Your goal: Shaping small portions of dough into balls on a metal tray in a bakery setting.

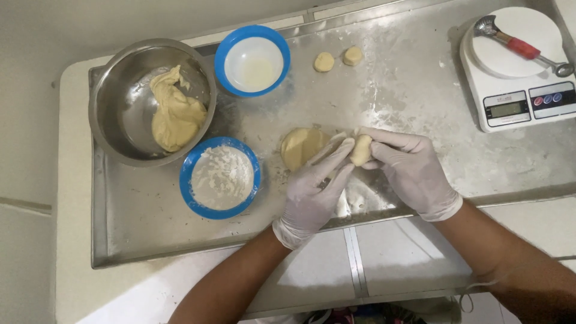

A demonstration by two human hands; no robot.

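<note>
A small dough piece [361, 150] is pinched between the gloved right hand [408, 168] and left hand [315, 189], beside the flattened dough [300, 147], over the floured tray [420, 90] against sticking.

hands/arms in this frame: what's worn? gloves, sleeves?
Both the left hand and the right hand wear thin white disposable gloves, wrinkled, with cuffs bunched at the wrists. Forearms are bare: no sleeves, watch or bands visible.
</note>
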